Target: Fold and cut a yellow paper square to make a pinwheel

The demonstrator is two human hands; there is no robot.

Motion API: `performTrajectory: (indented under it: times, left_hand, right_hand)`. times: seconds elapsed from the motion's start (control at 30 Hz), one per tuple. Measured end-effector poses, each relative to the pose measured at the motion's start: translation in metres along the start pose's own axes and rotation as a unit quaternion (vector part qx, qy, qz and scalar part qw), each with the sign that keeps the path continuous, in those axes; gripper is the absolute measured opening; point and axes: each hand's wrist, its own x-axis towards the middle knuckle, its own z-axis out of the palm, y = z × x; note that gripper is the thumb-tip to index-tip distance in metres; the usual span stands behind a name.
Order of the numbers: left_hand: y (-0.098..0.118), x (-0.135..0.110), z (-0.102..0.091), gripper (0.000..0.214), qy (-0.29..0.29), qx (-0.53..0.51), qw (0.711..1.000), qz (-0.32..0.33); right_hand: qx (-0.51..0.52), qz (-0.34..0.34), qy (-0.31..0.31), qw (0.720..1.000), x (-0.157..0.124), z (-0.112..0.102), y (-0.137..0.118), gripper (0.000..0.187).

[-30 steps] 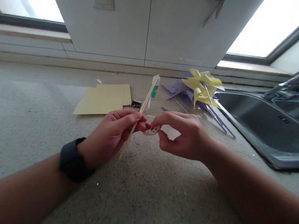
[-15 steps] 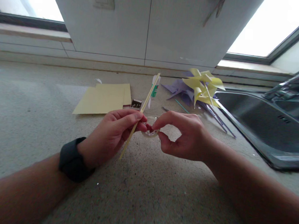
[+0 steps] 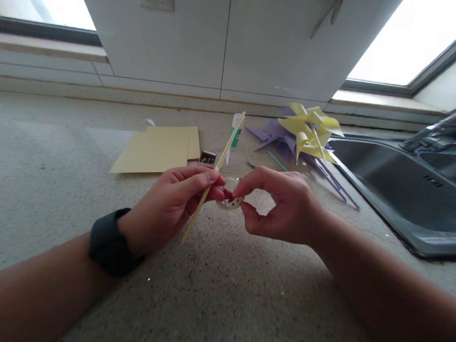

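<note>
The left hand's fingers pinch a yellow stick; the right hand's pinch the rim of a clear roll between both hands' fingertips. Beyond the fingers, a white-capped tube's green label is too small to read.

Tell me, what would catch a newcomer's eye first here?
Probably the bright yellow paper pinwheel beside the sink, with purple folded paper next to it. Then the two hands in the middle: the left hand holds a thin pale-yellow stick at a slant, while the right hand pinches the edge of a clear ring, perhaps a tape roll.
</note>
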Motion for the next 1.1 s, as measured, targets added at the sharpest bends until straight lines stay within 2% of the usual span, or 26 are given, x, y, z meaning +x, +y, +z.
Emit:
performTrajectory:
  times: [0.83,0.93,1.1]
  left_hand:
    - [-0.0014,0.0008,-0.0019,0.018,-0.001,0.018,1.0,0.017]
    - [0.0,0.0003,0.0,0.016,0.015,0.009,1.0,0.008]
    - [0.0019,0.001,0.0026,0.014,0.072,-0.003,0.997,0.016]
  right_hand:
    - [-0.029,0.006,0.015,0.999,0.0004,0.0023,-0.001,0.021]
    - [-0.024,0.0,0.011,1.0,0.0,0.0001,-0.0009,0.024]
    - [0.04,0.023,-0.023,0.999,-0.0016,-0.0003,0.0032,0.036]
